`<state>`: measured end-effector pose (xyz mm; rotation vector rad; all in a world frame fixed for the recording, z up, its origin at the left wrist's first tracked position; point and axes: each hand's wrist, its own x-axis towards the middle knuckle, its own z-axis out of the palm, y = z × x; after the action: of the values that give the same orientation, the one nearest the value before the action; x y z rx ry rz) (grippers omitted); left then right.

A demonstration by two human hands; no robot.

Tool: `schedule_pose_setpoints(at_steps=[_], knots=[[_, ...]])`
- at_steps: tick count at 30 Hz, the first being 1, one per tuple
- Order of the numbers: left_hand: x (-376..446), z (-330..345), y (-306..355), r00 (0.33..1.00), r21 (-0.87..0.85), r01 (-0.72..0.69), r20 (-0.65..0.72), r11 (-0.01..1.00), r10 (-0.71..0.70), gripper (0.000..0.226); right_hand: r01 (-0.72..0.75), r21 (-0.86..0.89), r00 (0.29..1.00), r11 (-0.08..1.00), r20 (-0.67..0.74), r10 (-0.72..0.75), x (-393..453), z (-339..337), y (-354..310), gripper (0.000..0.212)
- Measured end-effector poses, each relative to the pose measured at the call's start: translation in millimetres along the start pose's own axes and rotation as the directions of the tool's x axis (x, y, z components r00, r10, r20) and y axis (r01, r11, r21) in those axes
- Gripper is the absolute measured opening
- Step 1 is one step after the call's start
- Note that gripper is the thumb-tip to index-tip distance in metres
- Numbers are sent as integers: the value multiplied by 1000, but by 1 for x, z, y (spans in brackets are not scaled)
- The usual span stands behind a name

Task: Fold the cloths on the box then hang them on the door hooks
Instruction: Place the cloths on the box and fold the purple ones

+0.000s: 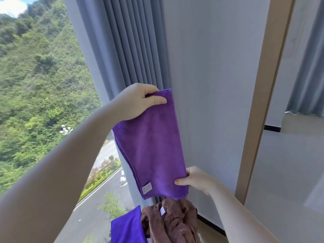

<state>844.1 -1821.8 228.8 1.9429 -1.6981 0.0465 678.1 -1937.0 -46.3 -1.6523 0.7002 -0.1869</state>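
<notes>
In the head view, the left hand [138, 102] is raised in front of the grey curtain [126, 50] and grips the top edge of a folded purple cloth [152, 146], with the thumb lying flat across the near face and the other fingers curled behind the fold. The cloth hangs down from that grip as a long, narrow panel, tilted slightly so its lower end swings toward the right. The right hand [196, 178] pinches the cloth's lower right corner, thumb on the front and fingers tucked behind it, holding the panel taut between the two hands. A small white label [147, 187] shows near the cloth's bottom left edge. The cloth is held in the air, close before the pale wall [210, 85], and touches nothing else that can be seen. Below it, at the bottom of the frame, a brown cloth [171, 223] lies crumpled in a heap, and just left of it a blue cloth [128, 227] lies flat and folded; both seem to rest on a box [210, 234], though only a tan sliver of it shows beside the brown heap. To the left, a window [43, 85] looks out on a green hillside and a road. To the right, a wooden door frame [261, 102] stands beside the wall.
</notes>
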Motion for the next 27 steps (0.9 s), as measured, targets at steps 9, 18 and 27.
schedule_pose_setpoints(at_steps=[9,18,27], knots=[[3,-9,-11,999,10,30,-25,999,-30,31,-73,-160,997,984,-7,73,15,-4,8,17],[2,-23,-12,994,25,11,-112,1000,-8,28,-150,-339,974,929,111,198,20,-14,-16,46],[-8,-13,-26,996,86,74,49,994,-78,34,393,127,916,911,31,-400,-17,-3,-170,36]])
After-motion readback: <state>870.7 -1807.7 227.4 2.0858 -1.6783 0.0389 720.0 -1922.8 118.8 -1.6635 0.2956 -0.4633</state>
